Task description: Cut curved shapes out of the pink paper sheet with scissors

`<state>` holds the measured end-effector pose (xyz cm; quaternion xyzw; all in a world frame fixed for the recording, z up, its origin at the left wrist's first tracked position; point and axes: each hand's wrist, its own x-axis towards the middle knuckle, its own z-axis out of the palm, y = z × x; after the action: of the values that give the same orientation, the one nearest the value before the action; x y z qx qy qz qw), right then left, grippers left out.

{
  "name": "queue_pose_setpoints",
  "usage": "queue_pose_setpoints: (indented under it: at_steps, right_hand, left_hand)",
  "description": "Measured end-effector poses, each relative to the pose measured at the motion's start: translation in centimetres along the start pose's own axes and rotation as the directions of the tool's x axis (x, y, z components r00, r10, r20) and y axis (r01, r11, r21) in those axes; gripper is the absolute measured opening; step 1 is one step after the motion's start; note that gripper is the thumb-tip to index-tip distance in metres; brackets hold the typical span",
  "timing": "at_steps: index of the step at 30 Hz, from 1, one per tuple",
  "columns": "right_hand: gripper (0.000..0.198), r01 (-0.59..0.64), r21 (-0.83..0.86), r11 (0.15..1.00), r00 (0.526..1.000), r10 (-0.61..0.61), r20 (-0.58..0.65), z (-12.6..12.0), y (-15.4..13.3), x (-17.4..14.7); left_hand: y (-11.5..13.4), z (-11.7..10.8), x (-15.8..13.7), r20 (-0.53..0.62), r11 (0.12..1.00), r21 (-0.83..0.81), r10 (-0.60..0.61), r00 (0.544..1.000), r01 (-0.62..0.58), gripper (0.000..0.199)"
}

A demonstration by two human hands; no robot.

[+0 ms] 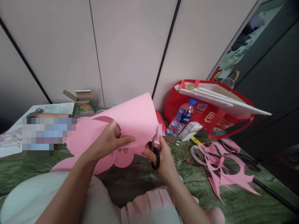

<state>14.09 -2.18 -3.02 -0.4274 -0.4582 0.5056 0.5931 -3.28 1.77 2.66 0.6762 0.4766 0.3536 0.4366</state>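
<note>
So the pale panels [130, 46] with dark seams take up most of the back, and below them there's a green surface [191, 183] with everything spread over it. Red bag [173, 99] over on the right, with white boards [217, 98] poking out past its rim. Then the pink paper [137, 118] – it's up in the middle, bent into a curve, above some rounded pink cutouts [123, 158]. Spiky pink scraps [232, 179] lie in a tangle in front of the bag. A blue-capped bottle [181, 116] is right by the bag, and a little open box [85, 105] is against the panels on the left. The left hand [111, 136] has a firm hold on the paper, thumb flat on the near side. The right hand [164, 157] is wrapped round the black handles of the scissors [155, 149] – blades at the paper's right edge. White carton [190, 130] next to the bottle, and last a skinny red pencil [171, 141] just beyond the right hand
</note>
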Motion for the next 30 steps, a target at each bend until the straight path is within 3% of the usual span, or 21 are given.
queue_pose_setpoints:
  at_steps: [13,30]
  right_hand:
    - [0.039,0.012,-0.053,0.999,0.999,-0.01,0.035,-0.2,0.2,0.0]
    - [0.038,-0.044,-0.042,0.998,0.998,0.046,0.042,-0.3,0.2,0.0]
  left_hand:
    - [-0.2,-0.5,-0.1,-0.015,1.0,0.026,-0.009,1.0,0.009,0.044]
    - [-0.3,-1.1,-0.1,0.034,0.999,-0.031,-0.015,0.999,0.016,0.045]
